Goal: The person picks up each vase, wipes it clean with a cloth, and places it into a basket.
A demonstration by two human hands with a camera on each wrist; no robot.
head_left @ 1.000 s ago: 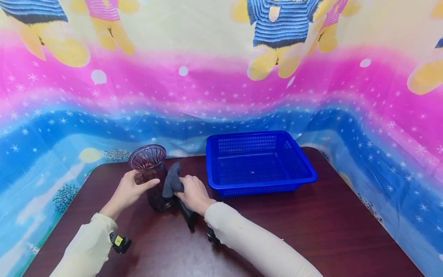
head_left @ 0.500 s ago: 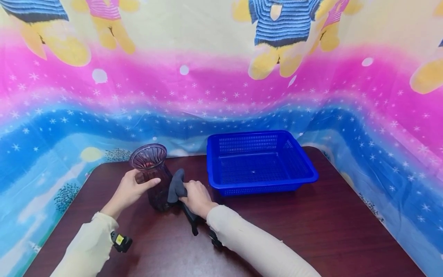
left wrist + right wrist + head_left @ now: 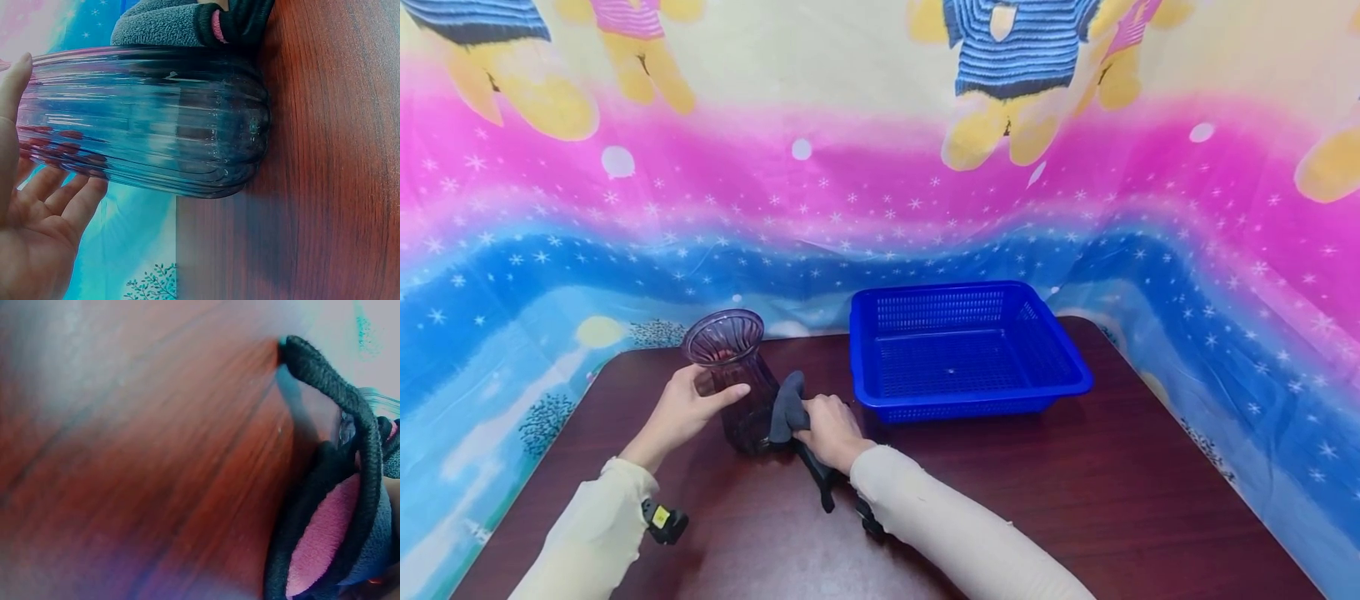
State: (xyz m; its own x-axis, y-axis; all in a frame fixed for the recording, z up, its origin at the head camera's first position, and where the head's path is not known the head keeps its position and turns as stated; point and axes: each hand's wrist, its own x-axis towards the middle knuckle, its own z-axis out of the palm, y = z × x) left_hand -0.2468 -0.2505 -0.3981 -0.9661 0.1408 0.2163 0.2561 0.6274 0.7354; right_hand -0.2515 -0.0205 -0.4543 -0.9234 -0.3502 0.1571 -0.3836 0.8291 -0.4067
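Note:
A purple-tinted ribbed glass vase (image 3: 748, 421) with a flared rim stands at the table's left, leaning slightly. Its neck is held by my left hand (image 3: 681, 412), thumb on the near side and fingers behind. The left wrist view shows those fingers through and below the glass (image 3: 162, 119). My right hand (image 3: 835, 429) grips a bunched grey towel (image 3: 787, 410) at the vase's right side, near its lower half. Black edging and a pink underside show on the towel (image 3: 325, 537) in the right wrist view, with one end hanging toward the tabletop. Most right fingers are hidden.
A blue plastic basket (image 3: 970, 408) with perforated walls sits at the back right of the dark red wooden table (image 3: 1037, 492). A printed cloth backdrop (image 3: 880, 192) rises behind and along both sides.
My right hand and the towel have shifted a little to the right and down along the vase's side. The left hand and vase stay nearly in place.

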